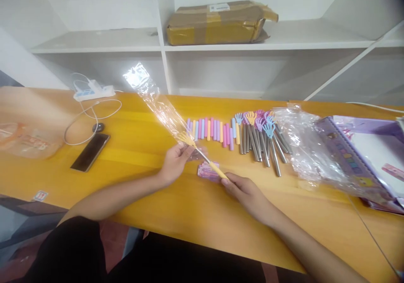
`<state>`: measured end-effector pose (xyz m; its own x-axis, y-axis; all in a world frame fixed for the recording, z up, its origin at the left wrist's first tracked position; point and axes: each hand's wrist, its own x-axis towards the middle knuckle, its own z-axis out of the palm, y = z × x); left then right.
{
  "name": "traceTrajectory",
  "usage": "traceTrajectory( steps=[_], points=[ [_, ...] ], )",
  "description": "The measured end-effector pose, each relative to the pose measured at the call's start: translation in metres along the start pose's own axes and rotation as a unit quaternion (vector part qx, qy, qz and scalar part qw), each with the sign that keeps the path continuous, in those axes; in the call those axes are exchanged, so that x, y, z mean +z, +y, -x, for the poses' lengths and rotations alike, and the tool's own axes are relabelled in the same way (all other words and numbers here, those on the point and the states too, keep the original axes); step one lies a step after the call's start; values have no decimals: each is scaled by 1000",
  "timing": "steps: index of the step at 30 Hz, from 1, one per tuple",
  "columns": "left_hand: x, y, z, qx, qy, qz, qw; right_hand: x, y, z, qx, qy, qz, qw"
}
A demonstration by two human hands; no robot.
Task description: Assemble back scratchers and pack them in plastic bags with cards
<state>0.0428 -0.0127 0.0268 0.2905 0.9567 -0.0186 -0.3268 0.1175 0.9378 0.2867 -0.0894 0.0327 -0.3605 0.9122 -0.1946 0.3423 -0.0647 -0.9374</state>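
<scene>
Near the counter's (189,220) front edge, left fingers (187,153) are pinching a clear bag (161,109) and yellow scratcher (187,138), right fingers (232,185) gripping its handle (217,169).

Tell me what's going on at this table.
A person is holding a yellow back scratcher in both hands: the left hand pinches it near its hand-shaped head, the right hand grips the handle end. The head is at the near end of a clear plastic sleeve; whether it is inside is hard to tell. Beyond lies a row of coloured tubes, with more back scratchers, loose clear plastic and a purple box toward the right.
</scene>
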Motion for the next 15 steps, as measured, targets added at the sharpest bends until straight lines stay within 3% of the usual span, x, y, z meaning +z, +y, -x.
traceTrajectory(
  steps=[8, 12, 15],
  points=[
    [15, -6, 28, -41, -141, -176, 973, 11, -4, 1, -14, -7, -1, 1000],
    [14, -5, 25, -44, -104, -153, 982, 11, -5, 2, -47, -5, -11, 999],
    [6, -8, 14, -50, -62, -72, 994, 7, 3, 2, -82, 70, -14, 994]
  ],
)
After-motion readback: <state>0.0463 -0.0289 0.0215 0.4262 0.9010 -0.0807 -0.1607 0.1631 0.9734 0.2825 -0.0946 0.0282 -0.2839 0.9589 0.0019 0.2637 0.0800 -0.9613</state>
